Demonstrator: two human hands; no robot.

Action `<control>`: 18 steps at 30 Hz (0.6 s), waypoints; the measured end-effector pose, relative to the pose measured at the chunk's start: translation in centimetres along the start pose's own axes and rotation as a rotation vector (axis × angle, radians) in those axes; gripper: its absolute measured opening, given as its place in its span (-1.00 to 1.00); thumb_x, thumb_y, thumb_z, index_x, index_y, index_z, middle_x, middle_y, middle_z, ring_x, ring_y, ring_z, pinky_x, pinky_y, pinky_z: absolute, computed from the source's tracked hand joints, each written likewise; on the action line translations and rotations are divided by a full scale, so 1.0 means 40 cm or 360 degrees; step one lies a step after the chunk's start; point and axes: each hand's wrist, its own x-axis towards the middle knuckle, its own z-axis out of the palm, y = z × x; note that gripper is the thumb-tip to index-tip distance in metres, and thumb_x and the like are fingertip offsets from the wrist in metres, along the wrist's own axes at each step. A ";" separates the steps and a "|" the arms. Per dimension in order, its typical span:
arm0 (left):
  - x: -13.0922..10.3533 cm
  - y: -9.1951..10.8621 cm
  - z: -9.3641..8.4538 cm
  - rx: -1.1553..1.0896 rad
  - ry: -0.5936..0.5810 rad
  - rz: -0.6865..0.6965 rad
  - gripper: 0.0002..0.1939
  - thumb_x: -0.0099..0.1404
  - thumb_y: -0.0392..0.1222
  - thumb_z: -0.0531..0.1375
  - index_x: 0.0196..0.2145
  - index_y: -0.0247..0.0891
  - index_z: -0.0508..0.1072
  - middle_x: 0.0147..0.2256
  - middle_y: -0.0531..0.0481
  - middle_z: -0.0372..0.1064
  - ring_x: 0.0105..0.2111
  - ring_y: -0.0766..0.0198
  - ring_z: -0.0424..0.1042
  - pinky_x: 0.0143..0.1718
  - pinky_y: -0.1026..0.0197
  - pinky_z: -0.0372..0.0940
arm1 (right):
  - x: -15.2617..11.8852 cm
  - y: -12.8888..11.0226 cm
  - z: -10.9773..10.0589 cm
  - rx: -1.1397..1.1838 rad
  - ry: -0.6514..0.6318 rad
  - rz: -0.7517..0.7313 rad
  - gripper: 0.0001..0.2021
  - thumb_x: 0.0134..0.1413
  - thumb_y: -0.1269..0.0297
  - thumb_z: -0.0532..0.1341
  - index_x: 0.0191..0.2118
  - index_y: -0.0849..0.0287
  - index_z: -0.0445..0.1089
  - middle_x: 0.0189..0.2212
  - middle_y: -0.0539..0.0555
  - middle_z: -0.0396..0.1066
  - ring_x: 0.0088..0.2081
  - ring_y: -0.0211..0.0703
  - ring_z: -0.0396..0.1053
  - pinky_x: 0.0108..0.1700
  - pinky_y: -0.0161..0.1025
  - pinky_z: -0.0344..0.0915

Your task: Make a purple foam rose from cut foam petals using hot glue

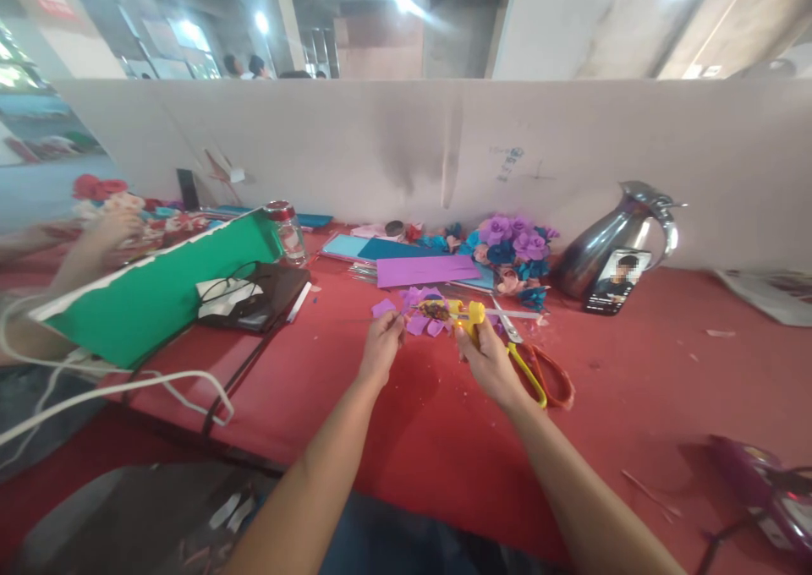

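My right hand (491, 359) is wrapped round a yellow glue gun (468, 314), whose nozzle points left. My left hand (383, 345) is closed in a pinch on a small purple paper petal (410, 298), close to the gun's tip. How the fingertips grip it is too small to make out fully. Loose purple petals (434, 327) lie on the red table under and between both hands. Beside my right hand rest scissors (536, 368) with yellow and orange handles, blades towards the back.
Behind the hands are a purple sheet (428, 271), blue sheets and paper flowers (512, 241). A steel jug (596, 237) with a phone (615, 281) leaning on it stands right. At left are a green panel (171, 292), a jar (288, 235), a dark pouch (270, 292) and another person's arm.
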 end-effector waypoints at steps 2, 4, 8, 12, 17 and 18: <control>0.000 -0.004 0.003 0.0063 -0.0032 0.0029 -0.79 0.14 -0.08 0.15 -0.52 -0.24 0.28 -0.64 0.17 0.06 -0.62 0.42 0.03 -0.56 0.32 -0.07 | 0.000 0.004 0.000 -0.0091 -0.0014 0.0003 -0.72 0.13 0.05 0.11 -0.15 0.13 0.24 -0.58 -0.11 0.18 -0.56 -0.26 0.18 -0.45 -0.29 0.11; 0.000 -0.008 0.004 0.0104 -0.0047 0.0041 -0.81 0.17 -0.11 0.12 -0.51 -0.24 0.27 -0.64 0.17 0.06 -0.61 0.41 0.03 -0.55 0.32 -0.05 | 0.002 0.009 0.000 -0.0208 -0.0032 0.0004 -0.71 0.15 0.05 0.08 -0.14 0.14 0.23 -0.57 -0.10 0.18 -0.54 -0.24 0.20 -0.44 -0.29 0.11; 0.001 -0.012 0.003 0.0131 -0.0034 0.0063 -0.80 0.18 -0.12 0.12 -0.54 -0.23 0.24 -0.64 0.16 0.05 -0.61 0.40 0.03 -0.55 0.31 -0.04 | 0.004 0.019 -0.001 -0.0356 -0.0044 0.0004 -0.70 0.17 0.05 0.04 -0.12 0.15 0.22 -0.55 -0.08 0.21 -0.52 -0.21 0.24 -0.43 -0.30 0.11; 0.001 -0.012 0.003 0.0149 -0.0001 0.0063 -0.81 0.18 -0.13 0.12 -0.54 -0.23 0.25 -0.64 0.17 0.04 -0.61 0.40 0.02 -0.55 0.31 -0.06 | 0.004 0.016 -0.002 -0.0422 -0.0037 0.0020 -0.68 0.15 0.04 0.03 -0.11 0.15 0.21 -0.55 -0.07 0.21 -0.52 -0.19 0.25 -0.44 -0.30 0.11; 0.004 -0.018 -0.001 0.0211 0.0003 0.0069 -0.81 0.19 -0.13 0.10 -0.53 -0.23 0.26 -0.63 0.16 0.04 -0.60 0.39 0.04 -0.54 0.30 -0.04 | 0.002 0.009 -0.003 -0.0474 0.0007 0.0047 -0.66 0.14 0.02 0.02 -0.10 0.15 0.21 -0.55 -0.05 0.24 -0.51 -0.17 0.27 -0.44 -0.29 0.12; 0.005 -0.020 -0.001 0.0224 0.0002 0.0074 -0.80 0.20 -0.13 0.10 -0.53 -0.23 0.25 -0.63 0.16 0.04 -0.60 0.38 0.04 -0.54 0.30 -0.04 | 0.002 0.008 -0.003 -0.0480 -0.0002 0.0049 -0.66 0.14 0.02 0.02 -0.09 0.15 0.21 -0.55 -0.05 0.24 -0.51 -0.17 0.27 -0.44 -0.29 0.13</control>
